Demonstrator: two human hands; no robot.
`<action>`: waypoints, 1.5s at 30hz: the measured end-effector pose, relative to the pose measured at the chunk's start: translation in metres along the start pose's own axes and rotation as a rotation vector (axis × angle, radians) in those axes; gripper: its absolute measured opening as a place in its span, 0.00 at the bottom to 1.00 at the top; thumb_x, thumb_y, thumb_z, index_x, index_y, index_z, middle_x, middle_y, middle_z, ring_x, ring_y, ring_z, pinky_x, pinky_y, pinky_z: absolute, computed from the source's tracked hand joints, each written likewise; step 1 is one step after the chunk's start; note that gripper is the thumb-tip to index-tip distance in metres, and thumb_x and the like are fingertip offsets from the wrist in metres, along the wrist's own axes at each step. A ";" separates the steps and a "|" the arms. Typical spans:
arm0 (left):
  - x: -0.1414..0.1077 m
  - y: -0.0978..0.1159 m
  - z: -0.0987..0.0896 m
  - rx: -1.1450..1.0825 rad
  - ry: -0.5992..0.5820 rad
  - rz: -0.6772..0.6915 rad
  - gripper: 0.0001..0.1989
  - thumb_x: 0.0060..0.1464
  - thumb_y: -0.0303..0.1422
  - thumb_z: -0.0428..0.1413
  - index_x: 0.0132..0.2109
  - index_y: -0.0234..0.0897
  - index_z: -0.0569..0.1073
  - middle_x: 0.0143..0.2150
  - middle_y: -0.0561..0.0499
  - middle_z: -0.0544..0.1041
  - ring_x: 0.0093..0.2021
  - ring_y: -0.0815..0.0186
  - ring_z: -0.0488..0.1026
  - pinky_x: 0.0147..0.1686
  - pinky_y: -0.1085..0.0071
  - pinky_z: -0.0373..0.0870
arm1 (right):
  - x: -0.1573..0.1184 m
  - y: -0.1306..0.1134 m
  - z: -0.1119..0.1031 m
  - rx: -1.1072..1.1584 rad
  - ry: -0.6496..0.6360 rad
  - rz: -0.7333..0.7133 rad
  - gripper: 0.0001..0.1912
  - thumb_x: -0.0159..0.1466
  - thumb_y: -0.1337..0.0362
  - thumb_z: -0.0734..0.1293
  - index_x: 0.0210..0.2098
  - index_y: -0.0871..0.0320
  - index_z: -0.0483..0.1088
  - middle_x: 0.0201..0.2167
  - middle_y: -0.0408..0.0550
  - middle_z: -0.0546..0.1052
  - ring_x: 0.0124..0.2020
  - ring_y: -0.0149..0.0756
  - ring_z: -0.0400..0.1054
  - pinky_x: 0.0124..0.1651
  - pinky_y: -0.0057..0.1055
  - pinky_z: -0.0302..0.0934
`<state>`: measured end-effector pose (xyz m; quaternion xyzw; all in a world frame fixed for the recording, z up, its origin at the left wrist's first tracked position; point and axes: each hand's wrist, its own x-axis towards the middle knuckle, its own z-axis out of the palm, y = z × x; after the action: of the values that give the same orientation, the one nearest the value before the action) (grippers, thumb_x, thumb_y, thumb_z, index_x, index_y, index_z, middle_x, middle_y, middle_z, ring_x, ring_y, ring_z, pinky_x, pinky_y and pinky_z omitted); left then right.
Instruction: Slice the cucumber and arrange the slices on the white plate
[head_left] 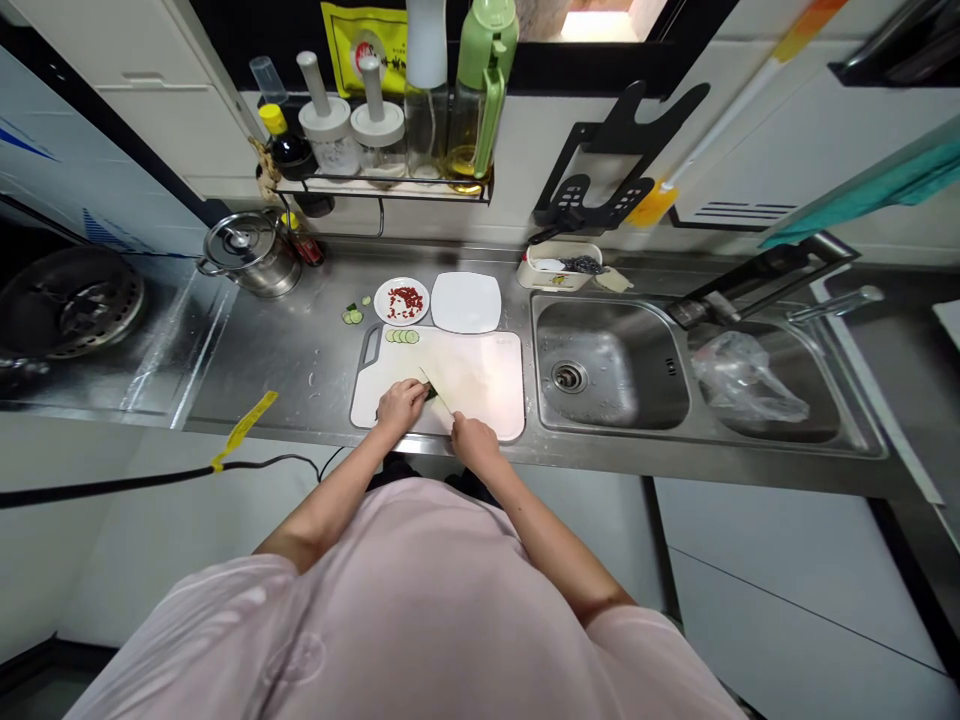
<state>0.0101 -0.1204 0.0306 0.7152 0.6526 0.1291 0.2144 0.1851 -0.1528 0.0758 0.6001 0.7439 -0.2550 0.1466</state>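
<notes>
Two hands work over a white plastic cutting board (480, 385) on a stainless steel counter (255, 370). The left hand (401, 405) is curled, its fingers closed down on a dark green cucumber end (430, 394), which lies toward the board's near edge and is largely hidden by the hand. The right hand (474, 442) is closed around a kitchen knife (438, 392), its handle hidden in the grip, with the pale blade edge-down just beside the left hand. Already cut: a row of cucumber slices (401, 337) along the board's far edge, further loose slices (352, 316) on the counter, and chopped red pieces (406, 302) on a round white plate (383, 303). Still whole: the cucumber end under the left hand. A square white plate (466, 302) stands alongside.
</notes>
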 end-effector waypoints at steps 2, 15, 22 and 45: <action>0.000 0.000 0.000 0.022 -0.007 0.003 0.14 0.62 0.39 0.46 0.46 0.47 0.75 0.47 0.50 0.74 0.47 0.63 0.68 0.43 0.69 0.63 | 0.002 -0.001 -0.003 0.003 -0.006 -0.006 0.13 0.68 0.67 0.53 0.48 0.58 0.64 0.38 0.54 0.76 0.40 0.41 0.72 0.39 0.30 0.58; 0.000 -0.004 0.002 -0.004 0.011 0.043 0.14 0.62 0.38 0.46 0.46 0.48 0.75 0.47 0.51 0.74 0.47 0.64 0.67 0.45 0.69 0.62 | 0.033 -0.014 -0.010 0.042 0.049 -0.048 0.15 0.69 0.66 0.51 0.49 0.59 0.63 0.39 0.55 0.75 0.41 0.40 0.71 0.40 0.30 0.58; 0.001 -0.003 0.001 0.043 -0.008 0.023 0.14 0.63 0.38 0.45 0.46 0.47 0.75 0.47 0.50 0.74 0.46 0.64 0.67 0.43 0.70 0.62 | 0.030 -0.011 -0.006 0.034 0.054 -0.062 0.14 0.69 0.67 0.50 0.48 0.59 0.63 0.38 0.55 0.76 0.40 0.41 0.71 0.39 0.30 0.58; 0.002 -0.005 0.004 0.090 0.026 0.055 0.12 0.62 0.37 0.47 0.45 0.46 0.75 0.45 0.51 0.74 0.44 0.65 0.68 0.40 0.70 0.62 | 0.040 -0.013 -0.007 0.037 0.059 -0.066 0.12 0.68 0.67 0.52 0.46 0.59 0.64 0.38 0.54 0.76 0.40 0.41 0.71 0.38 0.30 0.58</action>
<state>0.0076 -0.1190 0.0250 0.7401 0.6404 0.1148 0.1699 0.1635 -0.1179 0.0630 0.5852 0.7622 -0.2558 0.1051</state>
